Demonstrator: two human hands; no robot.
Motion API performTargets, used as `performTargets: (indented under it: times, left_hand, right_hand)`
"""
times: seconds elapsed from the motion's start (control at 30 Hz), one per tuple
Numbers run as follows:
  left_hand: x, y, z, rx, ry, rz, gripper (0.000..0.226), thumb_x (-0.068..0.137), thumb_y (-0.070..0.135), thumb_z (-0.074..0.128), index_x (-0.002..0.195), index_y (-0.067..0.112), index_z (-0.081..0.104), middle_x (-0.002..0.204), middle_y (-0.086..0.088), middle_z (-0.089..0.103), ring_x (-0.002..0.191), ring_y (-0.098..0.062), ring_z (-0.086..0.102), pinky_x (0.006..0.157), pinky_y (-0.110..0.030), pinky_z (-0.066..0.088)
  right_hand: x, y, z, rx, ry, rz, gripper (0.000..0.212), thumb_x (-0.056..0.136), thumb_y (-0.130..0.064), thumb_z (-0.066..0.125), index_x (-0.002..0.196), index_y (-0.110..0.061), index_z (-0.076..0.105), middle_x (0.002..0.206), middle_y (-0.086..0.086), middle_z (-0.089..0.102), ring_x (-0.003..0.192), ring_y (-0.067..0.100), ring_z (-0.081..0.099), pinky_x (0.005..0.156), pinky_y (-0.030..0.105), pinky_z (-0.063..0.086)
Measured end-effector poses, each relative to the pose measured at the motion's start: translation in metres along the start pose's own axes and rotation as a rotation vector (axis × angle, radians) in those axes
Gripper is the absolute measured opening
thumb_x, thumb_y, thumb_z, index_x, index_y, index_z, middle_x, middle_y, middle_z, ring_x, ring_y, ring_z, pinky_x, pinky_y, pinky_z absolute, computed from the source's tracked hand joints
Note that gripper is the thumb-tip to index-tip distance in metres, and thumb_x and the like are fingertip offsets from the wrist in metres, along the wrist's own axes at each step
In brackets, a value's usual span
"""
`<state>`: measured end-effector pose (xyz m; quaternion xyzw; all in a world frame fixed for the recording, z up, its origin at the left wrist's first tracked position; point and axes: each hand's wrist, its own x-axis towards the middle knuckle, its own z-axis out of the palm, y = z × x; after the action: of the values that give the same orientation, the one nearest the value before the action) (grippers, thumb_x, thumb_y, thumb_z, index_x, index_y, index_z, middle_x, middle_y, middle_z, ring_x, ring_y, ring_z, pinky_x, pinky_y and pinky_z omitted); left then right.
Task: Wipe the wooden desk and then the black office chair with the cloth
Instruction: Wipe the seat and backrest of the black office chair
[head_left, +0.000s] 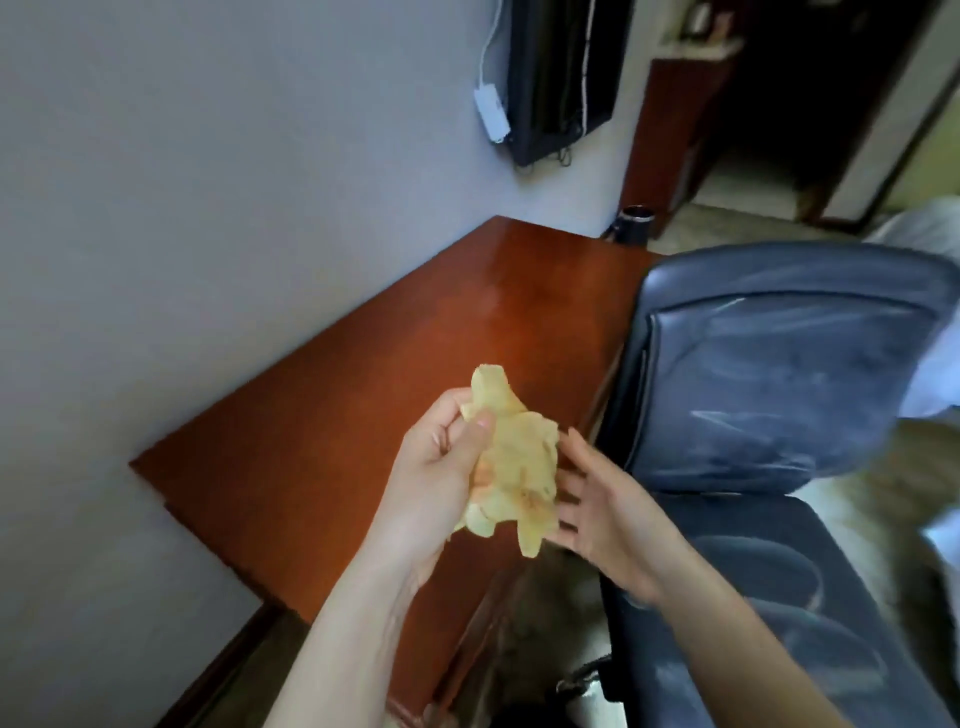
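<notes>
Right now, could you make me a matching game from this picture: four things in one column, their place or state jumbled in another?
1 cloth
2 wooden desk
3 office chair
4 right hand

A against the grey wall
B crumpled, gripped by the left hand
C open, fingers straight, beside the cloth
D right of the desk, pale streaks on its back

Pairs: 1-B, 2-A, 3-D, 4-C.

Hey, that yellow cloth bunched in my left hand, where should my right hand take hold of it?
Probably the loose flap hanging at the lower right of the cloth, coming in from the right. The left hand pinches the upper left of the bunch, so that flap is free, and the right hand is open just beside it.
</notes>
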<state>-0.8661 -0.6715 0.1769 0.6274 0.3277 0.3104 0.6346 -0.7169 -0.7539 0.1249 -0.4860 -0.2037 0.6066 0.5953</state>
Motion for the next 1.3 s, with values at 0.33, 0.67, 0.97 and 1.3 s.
performTargets:
  times: [0.33, 0.67, 0.97, 1.3]
  left_hand:
    - [-0.095, 0.020, 0.092, 0.002, -0.341, 0.034, 0.018, 0.100, 0.019, 0.045, 0.100, 0.027, 0.061, 0.079, 0.009, 0.067, 0.068, 0.003, 0.064, 0.054, -0.015, 0.050]
    - [-0.182, -0.001, 0.190, 0.136, -0.593, -0.018, 0.033, 0.073, 0.028, 0.077, 0.100, 0.016, 0.061, 0.099, -0.004, 0.071, 0.092, -0.019, 0.068, 0.078, -0.038, 0.057]
    - [-0.274, -0.018, 0.326, 0.362, -0.641, 0.253, 0.009, 0.085, 0.023, 0.064, 0.081, 0.015, 0.064, 0.075, 0.000, 0.064, 0.071, -0.013, 0.059, 0.067, -0.033, 0.047]
    - [-0.304, -0.019, 0.381, 0.198, -0.557, 0.324, 0.006, 0.093, 0.016, 0.058, 0.090, 0.016, 0.062, 0.080, -0.003, 0.065, 0.078, -0.021, 0.063, 0.070, -0.038, 0.051]
  right_hand:
    - [-0.203, 0.013, -0.012, 0.097, 0.547, -0.530, 0.040, 0.073, -0.023, 0.068, 0.113, -0.014, 0.066, 0.109, 0.013, 0.070, 0.099, 0.026, 0.067, 0.069, 0.032, 0.055]
    - [-0.330, 0.058, -0.046, -0.044, 0.978, -0.738, 0.018, 0.081, -0.002, 0.066, 0.093, -0.015, 0.072, 0.088, 0.008, 0.073, 0.080, 0.015, 0.068, 0.065, 0.020, 0.054]
    - [-0.458, 0.075, -0.143, -0.435, 1.062, -0.679, 0.034, 0.078, -0.004, 0.072, 0.087, -0.037, 0.073, 0.090, -0.009, 0.073, 0.087, 0.009, 0.067, 0.077, 0.025, 0.052]
    - [-0.513, 0.070, -0.204, -0.653, 0.842, -0.494, 0.039, 0.077, -0.015, 0.076, 0.107, -0.036, 0.064, 0.094, -0.017, 0.070, 0.091, -0.004, 0.062, 0.082, 0.011, 0.045]
